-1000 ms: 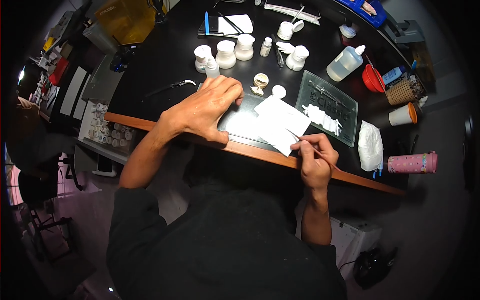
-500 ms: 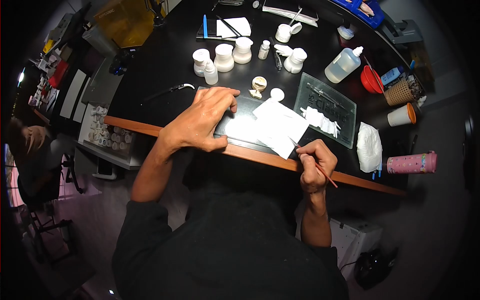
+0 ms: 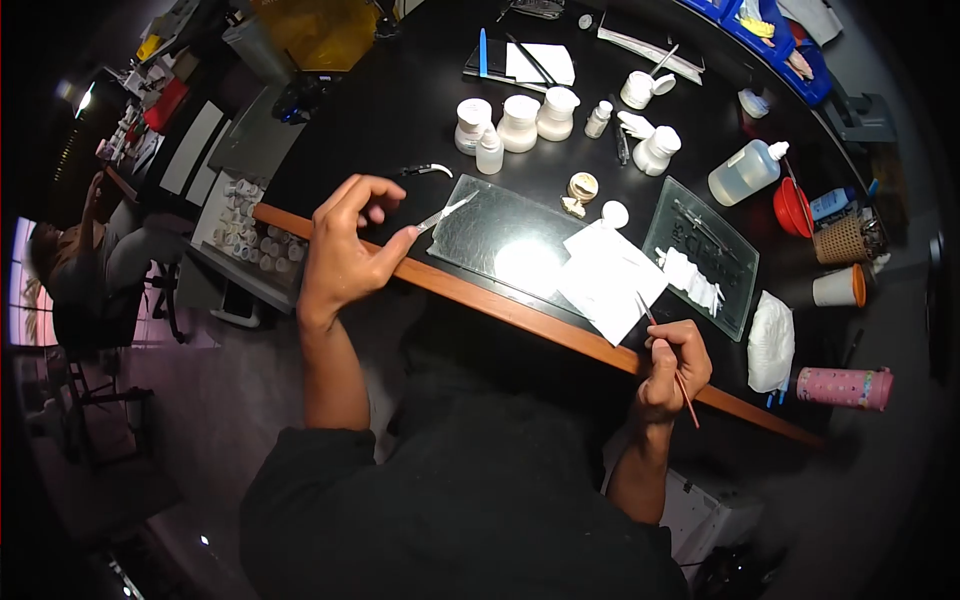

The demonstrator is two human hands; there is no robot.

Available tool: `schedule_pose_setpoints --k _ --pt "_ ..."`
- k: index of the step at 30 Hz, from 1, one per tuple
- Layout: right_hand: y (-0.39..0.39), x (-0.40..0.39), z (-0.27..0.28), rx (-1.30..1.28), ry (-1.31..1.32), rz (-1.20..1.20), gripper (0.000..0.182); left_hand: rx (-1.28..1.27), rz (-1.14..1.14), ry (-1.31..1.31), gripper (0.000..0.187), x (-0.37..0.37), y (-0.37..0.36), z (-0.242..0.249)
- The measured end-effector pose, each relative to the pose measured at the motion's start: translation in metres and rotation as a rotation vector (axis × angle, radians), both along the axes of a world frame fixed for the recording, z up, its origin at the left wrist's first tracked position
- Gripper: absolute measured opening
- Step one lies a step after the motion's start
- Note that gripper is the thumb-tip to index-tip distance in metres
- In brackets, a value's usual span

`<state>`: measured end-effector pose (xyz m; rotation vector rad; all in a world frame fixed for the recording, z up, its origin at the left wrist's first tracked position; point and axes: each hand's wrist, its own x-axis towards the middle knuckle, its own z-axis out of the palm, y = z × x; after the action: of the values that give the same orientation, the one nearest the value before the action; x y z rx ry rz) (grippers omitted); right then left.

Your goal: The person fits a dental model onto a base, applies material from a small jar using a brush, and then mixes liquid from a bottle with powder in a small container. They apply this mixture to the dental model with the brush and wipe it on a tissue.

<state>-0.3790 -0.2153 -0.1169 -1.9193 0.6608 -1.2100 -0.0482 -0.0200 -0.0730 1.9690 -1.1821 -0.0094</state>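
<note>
My left hand (image 3: 350, 245) is at the table's front edge, fingers apart and partly curled. Its thumb tip meets the near end of a slim, pale blade-like tool (image 3: 447, 211), which overlaps the left corner of a glass slab (image 3: 490, 225). My right hand (image 3: 675, 370) pinches a thin brush (image 3: 688, 397) with a reddish handle. The brush tip points at white paper sheets (image 3: 605, 290) lying over the slab's right end. Just behind the paper are a small round white lid or dish (image 3: 614, 214) and a dental model piece (image 3: 582, 188).
White jars (image 3: 518, 125) and a dropper bottle (image 3: 489, 152) stand behind the slab. At right are a dark glass tray (image 3: 740, 250) with crumpled tissue (image 3: 690, 280), a clear liquid bottle (image 3: 745, 172) and a pink flask (image 3: 845, 388). Another person (image 3: 75, 250) sits far left.
My left hand has lifted off the slab and moved left, uncovering its left end and the blade-like tool. My right hand still holds the brush by the paper. The camera view has shifted.
</note>
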Motion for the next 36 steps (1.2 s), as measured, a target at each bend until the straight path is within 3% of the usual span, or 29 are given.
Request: schedule_pose_setpoints --k 8,12,14,15,16,18,20,25,34,36 --pt "0.002 0.004 0.001 -0.044 -0.052 -0.008 0.017 -0.003 0.003 0.065 0.019 -0.013 -0.001 -0.021" --pt "-0.003 0.0 0.014 0.079 -0.026 -0.005 0.026 0.011 -0.005 0.062 0.018 -0.011 -0.004 -0.023" --pt "-0.024 0.0 0.023 0.009 0.028 0.012 0.027 -0.014 -0.034 0.043 0.018 -0.009 -0.006 -0.025" --pt "-0.042 -0.01 0.036 -0.097 0.231 -0.002 0.024 -0.014 -0.035 0.035 0.017 -0.009 -0.006 -0.026" --pt "-0.061 -0.007 0.043 -0.252 0.276 -0.049 0.018 -0.019 -0.034 0.032 0.017 -0.008 -0.006 -0.027" --pt "-0.095 0.002 0.062 -0.311 0.416 -0.067 0.011 -0.027 -0.027 0.031 0.017 -0.007 -0.006 -0.029" --pt "-0.145 0.006 0.053 -0.483 0.452 0.068 0.016 -0.026 -0.019 0.027 0.016 -0.008 -0.005 -0.029" --pt "-0.178 0.015 0.06 -0.357 0.731 0.117 0.022 -0.058 0.009 0.045 0.016 -0.009 -0.001 -0.033" --pt "-0.176 0.019 0.055 -0.473 0.661 0.127 0.026 -0.095 -0.015 0.031 0.014 -0.002 0.0 -0.04" --pt "-0.176 0.018 0.05 -0.39 0.618 0.137 0.026 -0.097 -0.013 0.03 0.014 -0.003 0.0 -0.037"
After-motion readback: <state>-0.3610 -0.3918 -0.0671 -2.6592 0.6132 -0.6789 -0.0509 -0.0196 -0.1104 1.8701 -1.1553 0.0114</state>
